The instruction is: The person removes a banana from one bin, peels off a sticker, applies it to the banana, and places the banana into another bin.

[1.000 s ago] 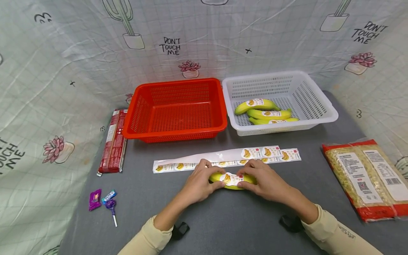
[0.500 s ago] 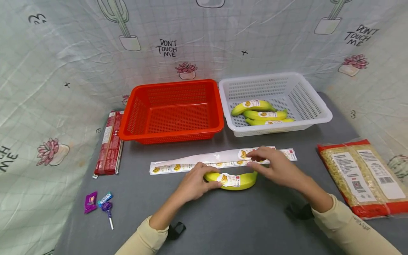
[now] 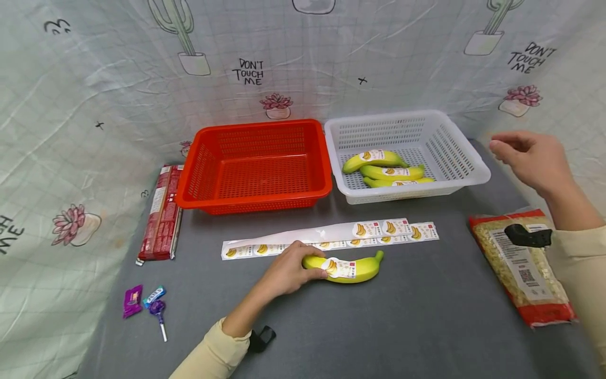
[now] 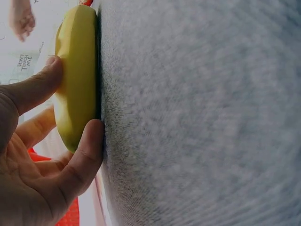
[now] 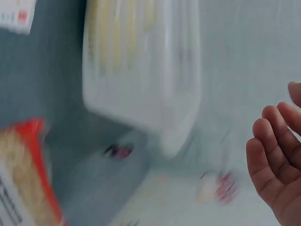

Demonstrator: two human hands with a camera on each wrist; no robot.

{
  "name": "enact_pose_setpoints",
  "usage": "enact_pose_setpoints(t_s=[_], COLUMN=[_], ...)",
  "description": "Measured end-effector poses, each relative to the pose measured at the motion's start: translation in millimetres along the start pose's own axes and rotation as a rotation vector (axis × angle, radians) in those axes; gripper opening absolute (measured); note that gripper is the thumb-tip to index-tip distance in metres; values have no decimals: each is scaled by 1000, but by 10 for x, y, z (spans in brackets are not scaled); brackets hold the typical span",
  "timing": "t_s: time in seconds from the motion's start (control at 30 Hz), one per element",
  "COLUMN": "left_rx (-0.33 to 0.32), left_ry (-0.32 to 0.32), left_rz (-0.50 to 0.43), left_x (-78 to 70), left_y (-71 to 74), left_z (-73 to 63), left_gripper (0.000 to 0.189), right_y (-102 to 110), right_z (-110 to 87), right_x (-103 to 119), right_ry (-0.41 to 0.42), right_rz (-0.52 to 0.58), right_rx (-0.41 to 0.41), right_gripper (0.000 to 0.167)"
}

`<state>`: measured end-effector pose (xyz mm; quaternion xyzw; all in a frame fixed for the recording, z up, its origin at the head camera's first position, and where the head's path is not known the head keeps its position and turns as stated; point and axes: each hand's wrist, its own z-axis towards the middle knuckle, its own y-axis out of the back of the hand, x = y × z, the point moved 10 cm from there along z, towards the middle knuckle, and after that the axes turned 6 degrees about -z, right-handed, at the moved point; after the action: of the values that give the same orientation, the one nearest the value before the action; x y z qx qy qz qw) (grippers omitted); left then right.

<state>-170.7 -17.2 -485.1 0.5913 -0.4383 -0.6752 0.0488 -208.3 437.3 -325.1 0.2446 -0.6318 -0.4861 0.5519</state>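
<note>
A yellow banana [image 3: 363, 269] with a white printed label [image 3: 343, 268] lies on the dark table, its stem end towards the right. My left hand [image 3: 288, 267] grips its left end. In the left wrist view, thumb and fingers touch opposite sides of the banana [image 4: 77, 80]. My right hand [image 3: 535, 160] is raised at the far right, beyond the white basket, with loosely bent fingers and nothing held. The right wrist view shows that hand [image 5: 282, 169] at its right edge. Behind the banana lie strips of banana labels [image 3: 307, 237].
A red basket [image 3: 255, 202] stands behind the strips. Beside it a white basket [image 3: 407, 192] holds 3 labelled bananas [image 3: 393, 173]. A red packet [image 3: 161, 221] and small sweets [image 3: 156, 305] are on the left. A bag of grain [image 3: 525, 273] lies right, partly behind my right sleeve.
My right hand has let go of the banana, passed over the label strips and swung up to the far right. My left hand still holds the banana in place.
</note>
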Motion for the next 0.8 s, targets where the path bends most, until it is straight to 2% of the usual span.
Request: enact_pose_setpoints(t_s=[0.13,0.2,0.27,0.37,0.5,0.8], left_rx=[6,8,10,8,2,-1], left_ry=[-16,-26,-34,-52,-76,-79], left_rz=[0,-1,-4,-5,-12,-16], left_x=[-11,-20,-32,-56,-80,-55], left_y=[-21,-30,-32,-26,-9,8], left_z=[13,20,25,28,26,10], left_gripper=[38,38,38,38,37,37], right_y=[-123,-221,-315,-411,-463,-531], right_z=[112,122,122,118,120,133], right_x=[-475,-644,-749,-786,-745,-713], right_ry=[-140,-163,-147,-112,-100,-103], right_rz=[-45,-53,-46,16,76,101], right_rx=[100,165,232,300,323,319], right_gripper=[78,85,85,74,59,55])
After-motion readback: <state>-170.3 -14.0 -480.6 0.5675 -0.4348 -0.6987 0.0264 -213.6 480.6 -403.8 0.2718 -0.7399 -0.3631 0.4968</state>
